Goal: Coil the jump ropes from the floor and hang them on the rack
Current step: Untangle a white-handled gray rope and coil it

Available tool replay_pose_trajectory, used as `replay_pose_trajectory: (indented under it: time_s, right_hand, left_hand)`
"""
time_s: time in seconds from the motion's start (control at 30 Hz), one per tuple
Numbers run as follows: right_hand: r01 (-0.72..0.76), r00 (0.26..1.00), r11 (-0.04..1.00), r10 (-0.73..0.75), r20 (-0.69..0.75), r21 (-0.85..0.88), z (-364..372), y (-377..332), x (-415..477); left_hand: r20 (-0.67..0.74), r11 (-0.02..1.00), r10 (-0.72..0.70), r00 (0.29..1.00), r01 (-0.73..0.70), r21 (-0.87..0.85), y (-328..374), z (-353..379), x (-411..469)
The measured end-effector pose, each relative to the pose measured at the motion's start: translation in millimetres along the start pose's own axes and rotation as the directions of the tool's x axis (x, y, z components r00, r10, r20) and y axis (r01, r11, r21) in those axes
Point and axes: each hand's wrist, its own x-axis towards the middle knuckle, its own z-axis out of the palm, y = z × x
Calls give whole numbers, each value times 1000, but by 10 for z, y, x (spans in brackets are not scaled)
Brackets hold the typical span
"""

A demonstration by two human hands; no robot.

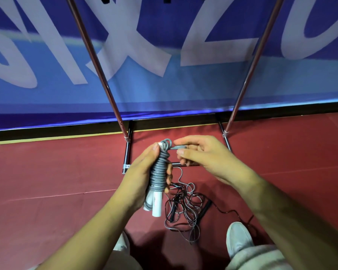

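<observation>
Two ropes at least: grey rope (160, 168) up in the hands, wound tight round its white handles (157, 204); dark ropes (185, 209) tangled on the floor (47, 182), exact count hard to tell.
Left grip (142, 172): wrapped round the middle of the grey bundle, thumb reaching its top end, fingertips showing on the far side.
Right grip (203, 154): thumb and forefinger pinching the short grey tail at the top of the bundle, just beside the left thumb.
Rack (98, 61): two slanting metal poles on a floor frame straight ahead, in front of a blue banner (183, 90); hanging bar mostly out of view.
Step, at a guess: securing the loose tail at the top loop; hanging not yet done.
Handling: probably light; cord thin, smooth and springy, likely to unwind if released; handles rigid, the firm core of the bundle.
Where to hold: across the turns at mid-bundle, squeezing cord against the handles; tail pinched near its tip until tucked.
Risk: turns slipping off the top end, tail springing free.
Left over: dark tangle near the rack's base, just ahead of the white shoes (238, 240); best lifted by one of the black handles (205, 208), then shaken loose before coiling.
</observation>
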Motion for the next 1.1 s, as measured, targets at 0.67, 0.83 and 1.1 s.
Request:
replay_pose_trajectory:
  time_s: [0.67,0.83,1.1]
  right_hand:
    - [119,993,950,-115,-30,288,143,-20,-18]
    - [123,984,929,-69,-163,350,136,-55,-10]
    - [42,978,996,-25,-206,79,88,-31,-5]
  left_hand:
    - [38,935,-240,970,241,-259,75,-23,17]
    - [40,947,-225,974,228,-225,51,42,6]
    - [18,969,-190,982,190,-158,40,37,-13]
